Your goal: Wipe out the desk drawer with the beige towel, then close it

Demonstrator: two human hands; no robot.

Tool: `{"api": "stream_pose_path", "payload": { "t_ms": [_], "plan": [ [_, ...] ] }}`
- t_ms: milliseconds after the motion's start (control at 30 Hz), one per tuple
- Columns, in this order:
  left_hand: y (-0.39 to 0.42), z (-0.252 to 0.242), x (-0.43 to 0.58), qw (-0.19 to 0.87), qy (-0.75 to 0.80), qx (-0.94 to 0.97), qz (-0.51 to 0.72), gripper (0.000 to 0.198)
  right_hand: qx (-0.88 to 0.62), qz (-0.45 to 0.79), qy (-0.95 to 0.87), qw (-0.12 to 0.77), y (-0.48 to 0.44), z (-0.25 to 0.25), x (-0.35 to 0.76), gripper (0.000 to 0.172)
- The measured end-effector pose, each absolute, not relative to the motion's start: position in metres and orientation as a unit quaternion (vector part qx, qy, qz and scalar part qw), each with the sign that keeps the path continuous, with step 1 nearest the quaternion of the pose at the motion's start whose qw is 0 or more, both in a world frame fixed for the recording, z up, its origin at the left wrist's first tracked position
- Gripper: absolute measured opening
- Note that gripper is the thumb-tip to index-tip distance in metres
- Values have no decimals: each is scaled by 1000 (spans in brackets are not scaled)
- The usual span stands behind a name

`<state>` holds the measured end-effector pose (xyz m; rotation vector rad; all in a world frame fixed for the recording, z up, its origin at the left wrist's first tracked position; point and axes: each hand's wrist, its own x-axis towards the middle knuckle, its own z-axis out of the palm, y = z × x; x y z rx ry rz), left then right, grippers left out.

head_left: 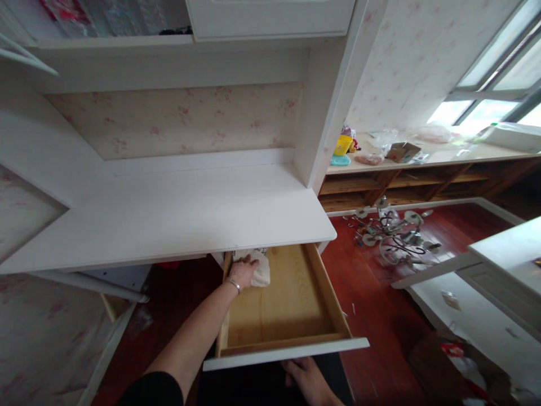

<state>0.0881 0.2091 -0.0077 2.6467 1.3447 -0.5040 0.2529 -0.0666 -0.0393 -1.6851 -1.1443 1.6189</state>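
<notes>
A drawer (291,304) with a pale wood inside and a white front is pulled out from under the white desk (203,208). My left hand (244,272), with a bracelet at the wrist, reaches into its left rear part. Its fingers are on a cream cloth (262,270), which lies bunched against the drawer bottom. Just below the drawer front is my right hand (307,379), fingers curled in. The drawer's lower edge borders that hand, and whatever its fingers hold, if anything, is hidden.
A shelf with plastic-wrapped items (127,17) hangs above the desk. To the right, a chandelier (393,231) lies on the red wood floor. Along the window, a low bench (448,152) bears a yellow cup (342,145) and a small box (402,152). White furniture (499,270) stands at right.
</notes>
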Motion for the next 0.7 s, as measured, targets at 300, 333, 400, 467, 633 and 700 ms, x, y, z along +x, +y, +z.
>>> {"api": "stream_pose_path", "payload": {
  "t_ms": [300, 333, 400, 467, 633, 700],
  "plan": [
    [234, 2, 83, 217, 436, 854, -183, 95, -638, 591, -416, 268, -69, -49, 254, 36],
    [233, 3, 85, 211, 451, 853, -156, 89, -641, 589, -414, 267, -69, -51, 253, 36],
    [230, 2, 92, 180, 486, 850, -96, 80, -647, 585, -411, 264, -70, -54, 253, 36],
    [224, -4, 100, 146, 510, 846, -44, 75, -651, 590, -399, 263, -70, -57, 252, 35],
    [210, -32, 115, 161, 534, 826, -79, 79, -662, 599, -371, 256, -70, -68, 252, 30],
    [209, -42, 118, 164, 540, 820, -98, 81, -668, 601, -360, 250, -70, -71, 252, 31]
  ]
}}
